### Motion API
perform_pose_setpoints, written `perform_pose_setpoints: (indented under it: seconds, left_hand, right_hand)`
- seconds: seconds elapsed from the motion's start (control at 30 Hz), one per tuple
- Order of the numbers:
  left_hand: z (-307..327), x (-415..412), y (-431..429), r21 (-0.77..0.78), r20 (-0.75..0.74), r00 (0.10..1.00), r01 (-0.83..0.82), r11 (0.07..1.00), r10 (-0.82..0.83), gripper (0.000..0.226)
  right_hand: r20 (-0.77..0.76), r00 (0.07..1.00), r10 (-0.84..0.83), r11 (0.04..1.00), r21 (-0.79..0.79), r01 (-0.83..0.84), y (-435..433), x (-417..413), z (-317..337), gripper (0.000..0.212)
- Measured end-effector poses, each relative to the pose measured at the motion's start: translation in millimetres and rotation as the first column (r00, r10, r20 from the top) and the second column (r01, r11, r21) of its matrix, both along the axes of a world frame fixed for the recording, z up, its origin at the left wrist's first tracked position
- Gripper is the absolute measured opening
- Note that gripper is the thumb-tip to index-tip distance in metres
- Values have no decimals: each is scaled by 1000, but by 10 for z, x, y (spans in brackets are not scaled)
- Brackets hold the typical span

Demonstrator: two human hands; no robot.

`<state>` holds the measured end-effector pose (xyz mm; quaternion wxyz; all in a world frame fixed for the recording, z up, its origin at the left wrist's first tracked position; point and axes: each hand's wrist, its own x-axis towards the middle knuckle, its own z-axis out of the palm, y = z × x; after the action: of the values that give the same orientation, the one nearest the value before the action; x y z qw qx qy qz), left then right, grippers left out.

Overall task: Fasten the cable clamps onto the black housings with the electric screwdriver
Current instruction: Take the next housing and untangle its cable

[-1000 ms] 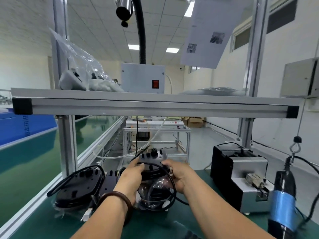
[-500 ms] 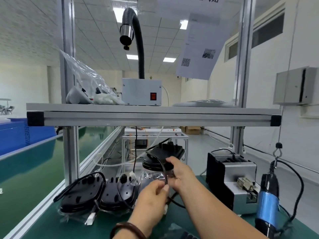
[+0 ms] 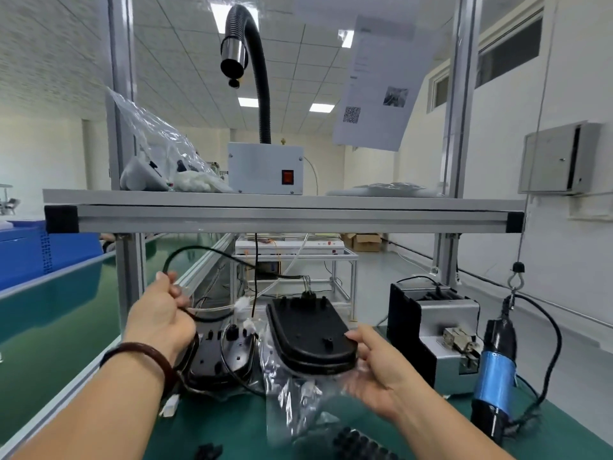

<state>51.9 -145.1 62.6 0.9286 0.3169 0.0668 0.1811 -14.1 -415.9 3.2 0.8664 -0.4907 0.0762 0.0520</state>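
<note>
My right hand [image 3: 378, 370] holds a black housing [image 3: 308, 336] from below, raised above the green bench, along with the clear plastic bag [image 3: 292, 396] that hangs under it. My left hand [image 3: 159, 317] is closed on the housing's black cable [image 3: 199, 249], which loops up and runs back to the housing's far end. More black housings [image 3: 225, 356] with coiled cables lie on the bench between my hands. The blue and black electric screwdriver [image 3: 494, 376] hangs at the right from a hook, untouched. Small black parts [image 3: 358, 443], maybe clamps, lie near the front edge.
A grey and black screw feeder box [image 3: 434, 330] stands right of the housings. An aluminium shelf [image 3: 282, 212] crosses at eye level, carrying a grey fume extractor box [image 3: 265, 167] with a black hose and plastic bags. A white connector [image 3: 169, 406] lies on the green mat.
The housing has come out of its bag and tipped flat into my right hand. My left hand has moved up and left, pulling the cable out into a wide loop.
</note>
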Motion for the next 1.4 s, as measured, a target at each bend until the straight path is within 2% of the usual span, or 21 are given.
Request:
perform_pose_setpoints:
  seconds: [0.1,0.2,0.33,0.43,0.57,0.67,0.73,0.8,0.87,0.93,1.03,1.17,1.4]
  left_hand:
    - [37,-31,14,-86,87,995,-36,996,44,31]
    - [20,-84,-19,-139,136,991,8,990,11,31]
    - [-71,-141,-54,-134,144,989,49,990,-29,30]
    - [-101,-200,-84,-145,157,987,53,988,-29,26]
    - [-115,-291,-89,-158,166,985,75,985,-48,24]
    - [-133,-354,-86,-134,171,983,96,986,-72,28]
    - [-135,-398,-86,-123,177,981,100,987,-77,30]
    - [-140,-446,-83,-112,188,979,101,989,-78,29]
    - [-140,-493,-81,-94,188,978,104,990,-85,29]
    - [-141,-541,-93,-73,170,981,107,992,-94,31]
    - [-120,-638,-128,-66,165,982,100,993,-88,30]
    - [-63,-768,-143,-58,165,983,86,995,-76,28]
    - [-66,-951,-115,-67,154,986,75,995,-64,22]
  right_hand:
    - [-53,993,104,994,-15,-105,24,-309,-143,18]
    - [-89,990,112,987,-105,-121,40,-530,-333,13]
    - [-119,985,122,959,-242,-148,53,-671,-518,21]
    - [-148,979,141,939,-293,-180,125,-729,-571,6]
    - [-216,954,209,921,-283,-266,190,-777,-609,20]
    - [-242,939,242,886,-338,-316,208,-818,-600,39]
    - [-240,937,253,841,-425,-335,227,-835,-550,46]
    - [-220,935,277,750,-559,-354,265,-868,-466,50]
    - [-216,925,312,696,-611,-377,300,-897,-418,49]
    - [-220,919,328,670,-631,-391,327,-932,-392,38]
    - [-226,922,314,684,-620,-385,314,-943,-396,22]
    - [-283,903,325,678,-596,-430,298,-954,-406,22]
    - [-281,910,304,689,-595,-414,321,-955,-445,31]
